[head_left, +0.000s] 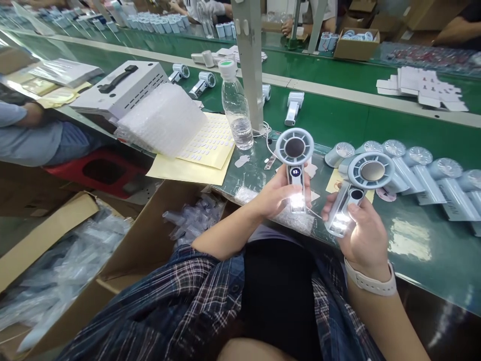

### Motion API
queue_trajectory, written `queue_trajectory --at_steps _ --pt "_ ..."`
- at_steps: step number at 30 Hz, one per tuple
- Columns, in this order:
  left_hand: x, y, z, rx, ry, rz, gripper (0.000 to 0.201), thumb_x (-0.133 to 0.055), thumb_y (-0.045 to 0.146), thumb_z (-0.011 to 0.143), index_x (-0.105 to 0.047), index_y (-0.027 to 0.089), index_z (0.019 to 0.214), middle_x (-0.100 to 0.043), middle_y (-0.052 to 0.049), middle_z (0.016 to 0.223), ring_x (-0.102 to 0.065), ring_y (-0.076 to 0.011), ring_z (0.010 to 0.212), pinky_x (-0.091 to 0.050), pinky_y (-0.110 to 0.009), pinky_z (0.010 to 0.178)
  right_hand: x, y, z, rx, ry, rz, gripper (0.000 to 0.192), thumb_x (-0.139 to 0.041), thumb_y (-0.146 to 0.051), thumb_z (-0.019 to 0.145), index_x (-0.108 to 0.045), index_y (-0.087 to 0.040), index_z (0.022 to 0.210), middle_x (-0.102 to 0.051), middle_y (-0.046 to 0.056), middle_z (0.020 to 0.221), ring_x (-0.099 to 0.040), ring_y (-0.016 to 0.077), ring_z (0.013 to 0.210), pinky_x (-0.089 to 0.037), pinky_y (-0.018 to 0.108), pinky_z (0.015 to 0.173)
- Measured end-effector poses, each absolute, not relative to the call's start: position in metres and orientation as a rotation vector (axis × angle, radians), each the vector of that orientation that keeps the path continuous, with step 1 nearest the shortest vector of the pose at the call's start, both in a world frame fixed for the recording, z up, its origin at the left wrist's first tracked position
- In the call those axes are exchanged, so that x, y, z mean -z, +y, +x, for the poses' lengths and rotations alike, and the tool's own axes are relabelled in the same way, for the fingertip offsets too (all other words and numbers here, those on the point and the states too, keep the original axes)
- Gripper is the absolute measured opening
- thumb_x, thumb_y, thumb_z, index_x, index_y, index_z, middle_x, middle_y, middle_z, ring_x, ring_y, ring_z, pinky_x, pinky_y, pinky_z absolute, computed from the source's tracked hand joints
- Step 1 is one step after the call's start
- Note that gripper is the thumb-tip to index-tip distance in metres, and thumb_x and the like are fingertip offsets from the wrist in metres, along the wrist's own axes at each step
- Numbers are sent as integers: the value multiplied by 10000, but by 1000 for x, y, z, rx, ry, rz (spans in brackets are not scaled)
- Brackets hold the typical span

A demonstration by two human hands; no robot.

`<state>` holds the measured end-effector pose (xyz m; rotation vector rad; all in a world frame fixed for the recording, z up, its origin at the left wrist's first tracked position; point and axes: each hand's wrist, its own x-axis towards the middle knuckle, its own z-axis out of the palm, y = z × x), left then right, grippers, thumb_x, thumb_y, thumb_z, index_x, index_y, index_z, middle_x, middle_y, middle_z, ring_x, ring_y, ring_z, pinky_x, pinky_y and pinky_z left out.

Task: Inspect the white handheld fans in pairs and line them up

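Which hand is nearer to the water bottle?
Left. The left hand is just below and right of the water bottle; the right hand is farther right.

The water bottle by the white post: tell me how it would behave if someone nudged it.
The water bottle stands tall and narrow with only a little water at the bottom, so it is probably light and apt to tip. Its thin clear wall likely dents under a grip. Once down, its round body would probably roll along the green belt.

A single view is given, taken from a camera worn on the head. It is aimed forward and down, close over the lap and both hands, with the green surface (pixel 413 240) seen at a slant. Farther benches and other workers are caught along the top edge.
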<state>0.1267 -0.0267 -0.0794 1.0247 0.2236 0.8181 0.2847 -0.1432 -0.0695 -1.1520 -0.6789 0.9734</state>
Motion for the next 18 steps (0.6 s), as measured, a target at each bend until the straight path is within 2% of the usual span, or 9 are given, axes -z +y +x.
queue_trajectory --at_steps 3,7,12,15,18 --pt "82 -26 125 -819 136 1057 598 -856 392 816 -461 238 1238 -614 12 995 -701 -150 740 -602 -346 707 71 -142 285 -975 -702 -1161 202 -686 -378 901 -680 -244 1052 -723 55 972 -659 220 750 -554 370 627" --pt "89 -21 123 -792 137 1137 497 -816 431 863 -476 228 1163 -658 5 942 -734 -180 782 -601 -382 783 68 -141 282 -996 -699 -1150 222 -709 -364 869 -696 -229 1044 -718 58 948 -649 211 718 -550 361 607" --pt "100 -14 118 -870 235 1126 552 -905 390 788 -512 219 1137 -673 -1 991 -760 -189 834 -596 -373 827 67 -138 276 -1067 -685 -1175 231 -738 -386 858 -684 -228 1018 -728 52 949 -662 192 711 -556 318 569" --pt "104 -14 113 -809 264 1030 626 -964 527 687 -578 181 1037 -708 -60 976 -753 -232 901 -595 -380 856 71 -131 262 -1101 -766 -1138 332 -691 -422 912 -630 -274 1203 -725 42 965 -674 209 722 -539 329 562" --pt "106 -16 106 -691 160 820 726 -881 778 631 -614 172 928 -693 -57 897 -689 -187 793 -586 -339 780 71 -118 247 -1024 -992 -1201 557 -592 -496 980 -448 -319 1488 -742 52 1002 -719 273 818 -585 422 696"
